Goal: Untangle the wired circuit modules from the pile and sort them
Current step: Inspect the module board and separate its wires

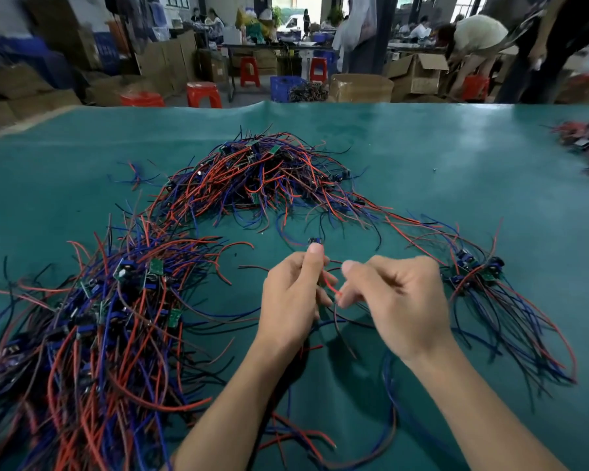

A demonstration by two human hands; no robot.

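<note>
A big tangled pile [262,178] of red, blue and black wires with small circuit modules lies at the middle back of the green mat [422,158]. My left hand [291,297] grips one small module [314,242] at its fingertips, held up over the mat. My right hand [395,300] pinches a red wire [332,287] that hangs from that module. A spread heap of modules with wires [92,317] lies at the left. A smaller sorted bunch [480,273] with wires trailing toward me lies at the right.
Another small heap of parts [582,137] sits at the mat's far right edge. Beyond the table stand red stools [203,93], cardboard boxes [415,73], a blue crate [286,88] and several people at benches.
</note>
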